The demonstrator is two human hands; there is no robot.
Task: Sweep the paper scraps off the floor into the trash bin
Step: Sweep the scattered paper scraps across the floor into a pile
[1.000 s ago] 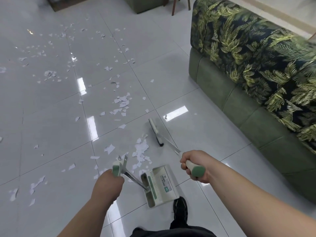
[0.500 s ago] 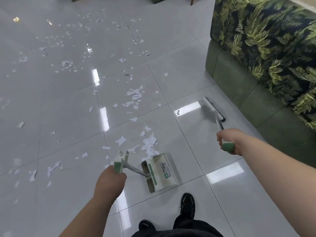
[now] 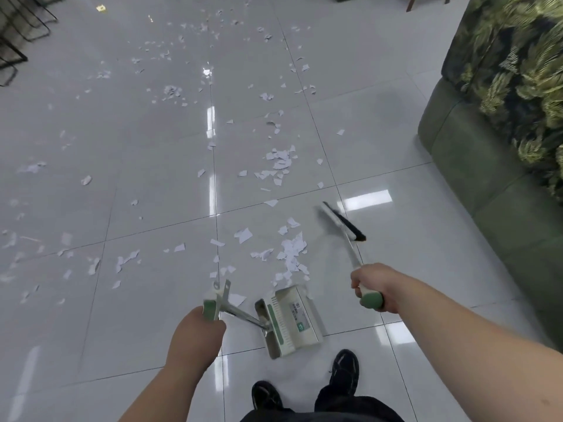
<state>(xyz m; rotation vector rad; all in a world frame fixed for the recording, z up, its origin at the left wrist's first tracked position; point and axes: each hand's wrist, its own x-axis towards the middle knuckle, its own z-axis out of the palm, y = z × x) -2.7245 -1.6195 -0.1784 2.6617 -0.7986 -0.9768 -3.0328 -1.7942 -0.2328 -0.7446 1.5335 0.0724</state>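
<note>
A view from above looks down at a glossy pale grey tiled floor [image 3: 396, 284] and a person's two bare forearms. In the lower centre, the left hand [image 3: 198, 333] is curled into a fist around the green grip of a long metal handle, which slants down to the right to a white and green plastic dustpan [image 3: 289, 322] resting on the floor with its open mouth towards the top of the frame. At the right of centre, the right hand [image 3: 373, 286] is wrapped tightly around the green end of a slim white broom with dark bristles [image 3: 342, 222]; the broom head is on the tile just right of the nearest scraps.

Torn white paper scraps [image 3: 292, 251] lie in a loose pile just above the dustpan's mouth. A second cluster sits higher at the centre, and smaller pieces are scattered across the left side and the top of the frame.

Two black shoes [image 3: 344, 373] show at the bottom edge, below the dustpan. A green sofa with dark palm-leaf patterned cushions [image 3: 502, 102] fills the right edge. Thin black metal furniture legs [image 3: 18, 28] stand in the upper left corner.
</note>
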